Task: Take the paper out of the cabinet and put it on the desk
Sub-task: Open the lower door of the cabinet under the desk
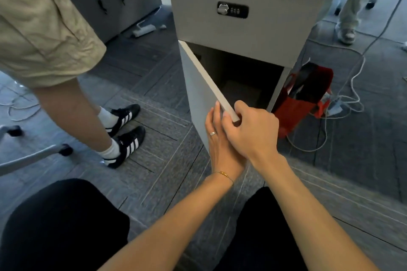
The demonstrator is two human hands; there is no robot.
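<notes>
A grey cabinet [244, 26] stands ahead, its top drawer carrying a combination lock [233, 10]. The lower door [198, 86] is swung out toward me. My right hand [251, 132] grips the door's free top corner. My left hand [217, 138] lies flat against the door's outer face, fingers straight, partly hidden under the right hand. The compartment [244, 81] behind the door is dark; something flat and brownish [240, 92] lies on its floor, too dim to identify. No paper is clearly visible.
A person in beige shorts and black striped shoes [123, 136] stands close on the left. A red bag [306, 99] and white cables [352, 86] lie right of the cabinet. Another person's legs [350, 6] are at far right. A chair base [33, 152] is at left.
</notes>
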